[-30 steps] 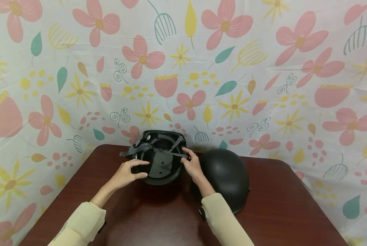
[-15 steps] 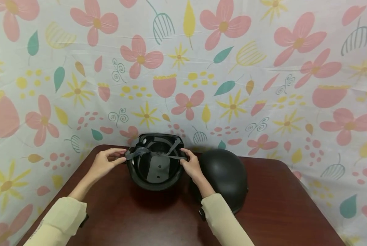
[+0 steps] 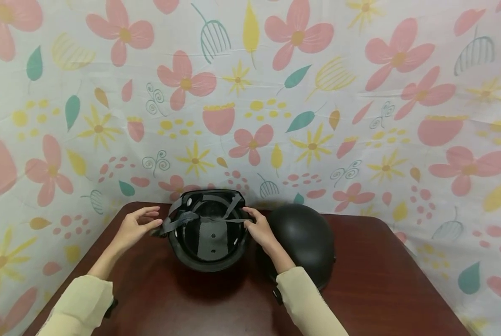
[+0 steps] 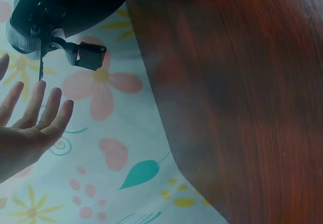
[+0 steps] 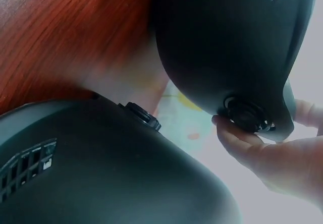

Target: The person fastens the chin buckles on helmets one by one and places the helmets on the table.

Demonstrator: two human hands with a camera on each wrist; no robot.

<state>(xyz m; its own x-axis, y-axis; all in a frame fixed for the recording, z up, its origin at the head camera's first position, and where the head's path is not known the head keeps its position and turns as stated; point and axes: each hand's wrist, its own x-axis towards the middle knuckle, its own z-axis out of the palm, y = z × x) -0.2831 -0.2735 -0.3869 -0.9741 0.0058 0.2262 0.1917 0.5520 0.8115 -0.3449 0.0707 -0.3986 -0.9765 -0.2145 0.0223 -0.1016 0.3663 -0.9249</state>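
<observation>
A black helmet (image 3: 213,240) has its inside, with grey padding and chin straps, turned toward me. My right hand (image 3: 260,229) pinches its right rim, with the thumb and fingers on opposite sides beside a round black knob (image 5: 247,114) in the right wrist view. Left of the helmet, my left hand (image 3: 134,229) has its fingers spread, close to a grey strap (image 3: 176,223). The left wrist view shows a black buckle (image 4: 91,56) dangling from the helmet, just beyond the fingertips, which look apart from it.
A second black helmet (image 3: 304,240), dome up, stands on the brown table (image 3: 376,280) close behind my right forearm. Its side vent (image 5: 28,168) appears in the right wrist view. A floral cloth (image 3: 250,93) hangs right behind the table's far edge.
My left hand has moved from the helmet's opening out to its left side, touching the strap there, then drawing slightly away. The helmet has come a little nearer, with my right hand still holding it.
</observation>
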